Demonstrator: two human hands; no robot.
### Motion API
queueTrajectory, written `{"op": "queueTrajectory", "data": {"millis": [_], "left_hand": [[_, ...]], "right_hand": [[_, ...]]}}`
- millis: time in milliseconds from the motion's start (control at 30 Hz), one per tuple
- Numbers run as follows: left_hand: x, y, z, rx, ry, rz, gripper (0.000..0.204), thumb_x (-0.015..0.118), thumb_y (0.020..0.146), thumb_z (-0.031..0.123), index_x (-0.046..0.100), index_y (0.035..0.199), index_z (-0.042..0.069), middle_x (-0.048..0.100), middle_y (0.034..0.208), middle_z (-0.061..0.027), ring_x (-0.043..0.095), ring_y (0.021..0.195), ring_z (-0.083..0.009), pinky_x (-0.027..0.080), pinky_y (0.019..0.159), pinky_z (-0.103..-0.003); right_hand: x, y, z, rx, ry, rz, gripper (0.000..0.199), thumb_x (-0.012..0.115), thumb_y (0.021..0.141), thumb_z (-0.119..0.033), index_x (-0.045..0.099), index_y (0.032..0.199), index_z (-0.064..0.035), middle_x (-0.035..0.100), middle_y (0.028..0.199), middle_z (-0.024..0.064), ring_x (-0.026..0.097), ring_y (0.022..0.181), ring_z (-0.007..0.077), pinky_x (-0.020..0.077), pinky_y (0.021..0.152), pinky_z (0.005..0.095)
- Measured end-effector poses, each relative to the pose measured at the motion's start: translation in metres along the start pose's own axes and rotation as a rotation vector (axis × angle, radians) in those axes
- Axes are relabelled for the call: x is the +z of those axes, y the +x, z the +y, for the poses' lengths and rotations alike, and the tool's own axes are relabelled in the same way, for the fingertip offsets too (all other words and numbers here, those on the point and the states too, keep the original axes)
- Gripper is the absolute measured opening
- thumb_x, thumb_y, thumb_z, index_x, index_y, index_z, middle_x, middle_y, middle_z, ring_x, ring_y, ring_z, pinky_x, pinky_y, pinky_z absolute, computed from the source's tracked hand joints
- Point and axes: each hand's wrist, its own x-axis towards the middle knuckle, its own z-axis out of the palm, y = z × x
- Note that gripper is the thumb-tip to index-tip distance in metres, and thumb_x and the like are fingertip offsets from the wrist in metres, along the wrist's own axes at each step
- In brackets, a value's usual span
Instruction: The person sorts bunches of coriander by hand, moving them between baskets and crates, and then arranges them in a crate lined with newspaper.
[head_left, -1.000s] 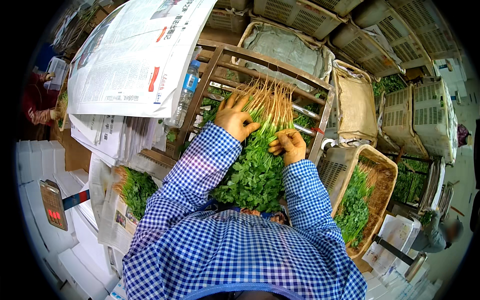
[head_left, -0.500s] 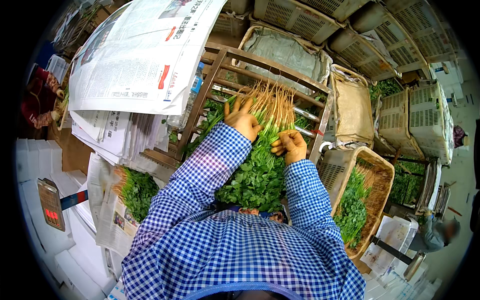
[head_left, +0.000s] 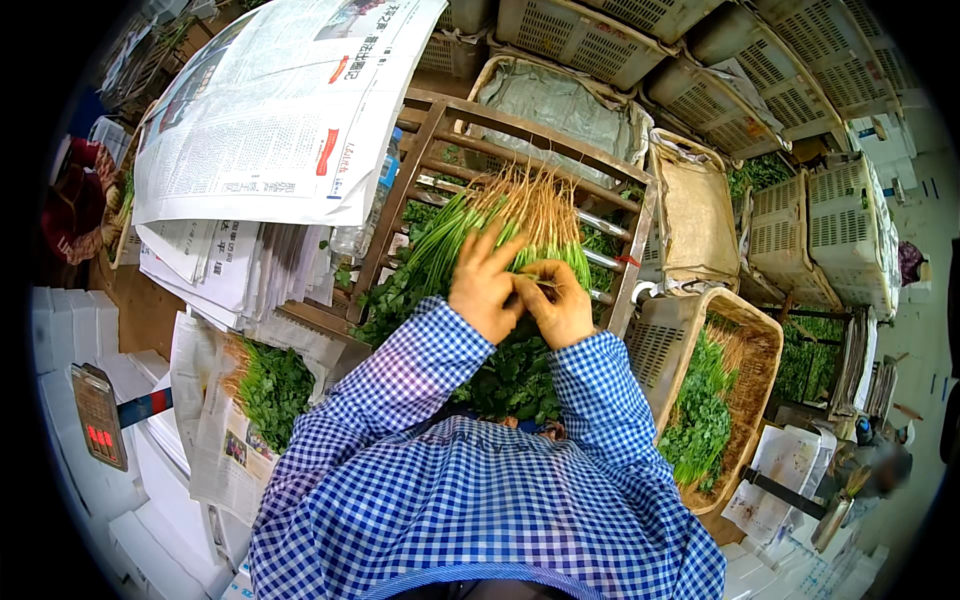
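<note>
A large bunch of leafy green herbs (head_left: pixel 450 240), which looks like coriander, lies across a brown slatted metal rack (head_left: pixel 430 130). Its brown roots point away from me and its leaves toward me. Over the stems is my left hand (head_left: pixel 484 290), its fingers spread and its thumb close to the other hand. My right hand (head_left: pixel 558 302) is closed in a pinch beside it, with a thin yellowish stem at its fingertips. Both hands are just below the root ends, and part of the leaves is hidden under them and my sleeves.
At the left, newspapers (head_left: pixel 270 130) are stacked; more herbs (head_left: pixel 275 390) lie on newspaper beside a scale display (head_left: pixel 100 415). A plastic crate (head_left: pixel 660 345) with herbs stands right. Stacked crates (head_left: pixel 580 40) fill the back. Other people (head_left: pixel 75 205) are at the left and right edges.
My right hand has moved left and now meets my left hand, which has come lower and toward me. The bunch's green stems lie more exposed to the left.
</note>
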Motion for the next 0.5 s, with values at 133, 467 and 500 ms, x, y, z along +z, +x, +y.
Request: {"op": "queueTrajectory", "data": {"millis": [133,467,500], "left_hand": [[0.001,-0.006,-0.004,-0.027,-0.099,-0.088,0.017,0.073,0.083,0.023,0.075,0.089,0.007,0.053,0.146,-0.0163,0.033,0.144,-0.0429,0.022,0.119,-0.062],[0.048,0.052,-0.079,0.281,-0.389,-0.359,0.034,0.055,0.101,0.035,0.071,0.12,0.013,0.057,0.144,-0.0081,0.043,0.141,-0.034,0.035,0.118,-0.049],[0.047,0.049,-0.082,0.262,-0.449,-0.364,0.03,0.058,0.099,0.032,0.072,0.119,0.014,0.057,0.145,-0.0073,0.042,0.142,-0.0341,0.033,0.119,-0.049]], "right_hand": [[0.002,0.004,0.005,0.262,0.276,-0.067,0.023,0.061,0.101,-0.024,0.062,0.111,-0.0028,0.069,0.086,0.0065,0.061,0.063,0.013,0.0512,0.057,0.0271],[-0.007,-0.009,-0.027,0.449,0.296,-0.21,0.014,0.065,0.095,-0.003,0.061,0.107,0.0028,0.07,0.094,0.0142,0.07,0.074,0.0179,0.0585,0.061,0.0276],[-0.014,-0.026,-0.053,0.463,0.34,-0.265,0.014,0.065,0.094,0.0,0.062,0.106,0.0036,0.07,0.092,0.0148,0.071,0.073,0.0183,0.0591,0.059,0.0277]]}}
